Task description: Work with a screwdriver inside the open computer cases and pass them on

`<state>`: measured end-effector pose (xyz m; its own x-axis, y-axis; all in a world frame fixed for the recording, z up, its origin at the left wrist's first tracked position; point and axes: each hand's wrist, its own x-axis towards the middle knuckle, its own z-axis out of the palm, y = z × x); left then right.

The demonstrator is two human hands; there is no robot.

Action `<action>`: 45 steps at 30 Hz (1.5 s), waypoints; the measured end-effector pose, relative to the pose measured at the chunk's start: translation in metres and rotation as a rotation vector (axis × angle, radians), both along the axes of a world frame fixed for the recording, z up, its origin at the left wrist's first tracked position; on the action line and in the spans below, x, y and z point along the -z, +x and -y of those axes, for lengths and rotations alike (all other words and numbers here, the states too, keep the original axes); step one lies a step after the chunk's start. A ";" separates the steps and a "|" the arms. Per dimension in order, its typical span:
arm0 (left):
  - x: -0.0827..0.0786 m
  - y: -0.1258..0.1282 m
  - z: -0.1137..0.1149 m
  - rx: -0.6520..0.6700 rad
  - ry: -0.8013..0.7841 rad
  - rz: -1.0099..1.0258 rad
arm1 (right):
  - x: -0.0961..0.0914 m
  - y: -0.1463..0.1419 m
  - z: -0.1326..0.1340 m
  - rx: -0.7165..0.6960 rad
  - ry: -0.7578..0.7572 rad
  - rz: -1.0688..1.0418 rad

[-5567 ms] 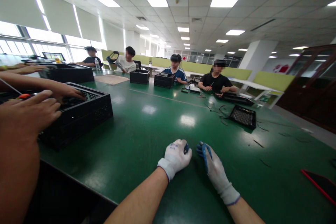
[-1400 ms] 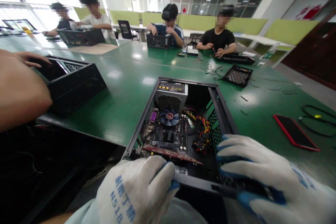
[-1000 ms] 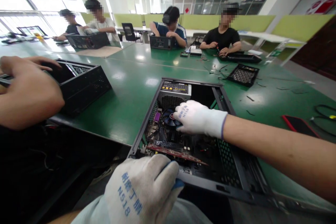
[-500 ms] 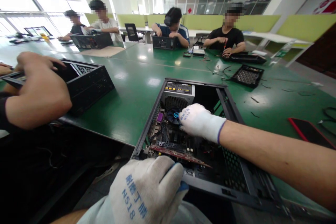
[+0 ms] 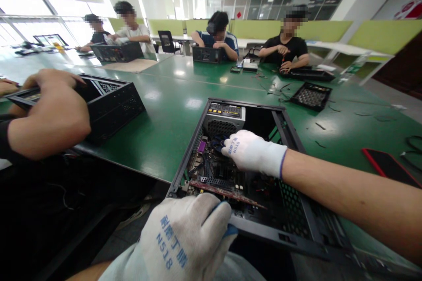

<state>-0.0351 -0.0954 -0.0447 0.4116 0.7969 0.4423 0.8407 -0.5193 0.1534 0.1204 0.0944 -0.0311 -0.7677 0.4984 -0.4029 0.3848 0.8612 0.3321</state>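
An open black computer case [image 5: 286,127] lies on its side at the near edge of the green table [image 5: 171,114], its motherboard, silver power supply [image 5: 224,118] and red card [image 5: 227,193] showing. My left hand [image 5: 184,241], in a white glove, is closed round the case's near rim. My right hand [image 5: 252,153], also gloved, reaches inside and rests on the CPU fan, fingers curled down over it; what they hold, if anything, is hidden.
A neighbour's bare hand [image 5: 49,114] and another black case [image 5: 108,101] are at the left. A red-edged phone [image 5: 389,167] lies at the right. Several people work at cases across the table, near a black tray [image 5: 311,94] and scattered cable ties.
The open case arrived in front of me where the table was bare. My right hand left the rim, reached onto the fan, and has since shifted slightly left; the left hand keeps its grip.
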 end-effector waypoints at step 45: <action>-0.028 0.014 -0.111 0.107 -0.302 -0.297 | -0.020 0.041 -0.007 0.424 0.030 -0.171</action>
<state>-0.0207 0.0155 -0.0171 0.5727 0.8185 0.0458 0.8154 -0.5745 0.0717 0.1615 0.1016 -0.0109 -0.5473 0.7926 -0.2688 0.7528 0.6066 0.2558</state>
